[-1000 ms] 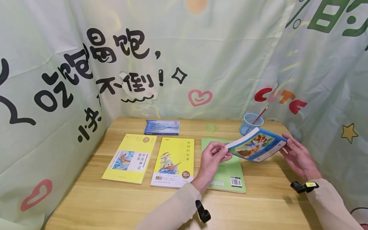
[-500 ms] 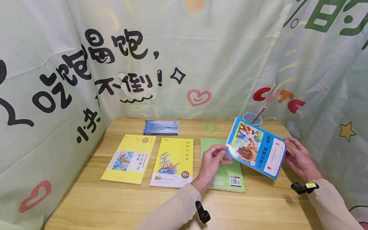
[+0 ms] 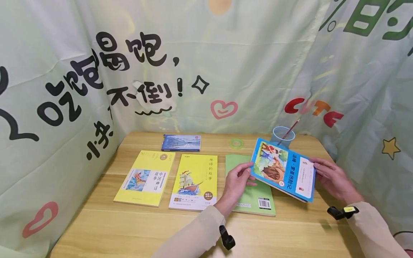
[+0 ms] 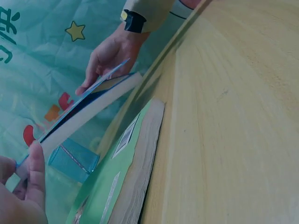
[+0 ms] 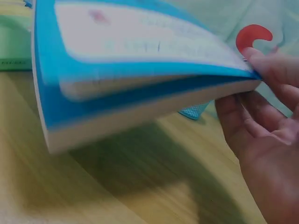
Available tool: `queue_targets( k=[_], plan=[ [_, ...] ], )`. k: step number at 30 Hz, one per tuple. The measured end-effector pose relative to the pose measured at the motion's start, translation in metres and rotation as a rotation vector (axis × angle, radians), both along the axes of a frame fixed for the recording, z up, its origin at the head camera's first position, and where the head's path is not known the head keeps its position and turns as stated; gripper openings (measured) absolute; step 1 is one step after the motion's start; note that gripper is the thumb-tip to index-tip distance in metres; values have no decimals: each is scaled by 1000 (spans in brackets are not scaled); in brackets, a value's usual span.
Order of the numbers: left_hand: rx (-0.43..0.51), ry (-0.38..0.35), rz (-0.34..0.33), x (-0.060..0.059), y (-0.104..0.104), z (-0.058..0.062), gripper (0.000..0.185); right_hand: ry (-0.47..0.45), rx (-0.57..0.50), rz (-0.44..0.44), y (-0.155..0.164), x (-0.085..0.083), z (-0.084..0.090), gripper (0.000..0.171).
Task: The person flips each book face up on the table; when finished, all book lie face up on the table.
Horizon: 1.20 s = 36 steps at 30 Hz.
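Wood-grain tabletop (image 3: pixel 135 229) fills the space, hemmed on all sides by pale green printed cloth (image 3: pixel 258 64) — hearts, stars, black characters. Blue-covered picture book (image 3: pixel 284 169) hangs tilted above the table, pinched at its near corner by the left hand (image 3: pixel 237 182), the right hand (image 3: pixel 332 177) gripping its far edge. Beneath it lies a green paperback (image 3: pixel 255 195); beyond the blue book, a blue mesh cup (image 3: pixel 282 136).

Head view is showing bright, even, diffuse light; only soft shadows are falling on the table (image 3: pixel 106 229). Both wrist views are rendering dim with a bluish cast. The blue book (image 5: pixel 140 88) is smearing, probably motion blur, across the right-wrist frame.
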<state>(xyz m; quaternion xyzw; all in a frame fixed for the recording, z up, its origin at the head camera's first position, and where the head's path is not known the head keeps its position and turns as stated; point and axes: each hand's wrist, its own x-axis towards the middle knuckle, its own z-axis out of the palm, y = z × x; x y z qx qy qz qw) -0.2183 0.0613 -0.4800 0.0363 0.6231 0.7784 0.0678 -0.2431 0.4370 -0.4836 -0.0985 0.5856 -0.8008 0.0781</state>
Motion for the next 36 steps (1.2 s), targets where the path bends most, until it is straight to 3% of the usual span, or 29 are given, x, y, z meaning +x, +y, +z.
queue_targets(
  k=[5,15,21,27,36],
  plan=[
    [-98,-15,18,1,1,-2,26,-56,-53,41,5,2,0,45],
    [-10,-40,-51,1,5,-7,36,-61,148,16,5,0,-7,43],
    [-28,-37,-60,0,6,-8,44,-67,163,14,4,2,-7,43],
    [-95,-51,-57,0,7,-4,31,-124,180,-15,5,4,-7,43],
    [-82,-108,-82,-1,6,-5,31,-206,243,-83,1,5,-11,33]
  ],
)
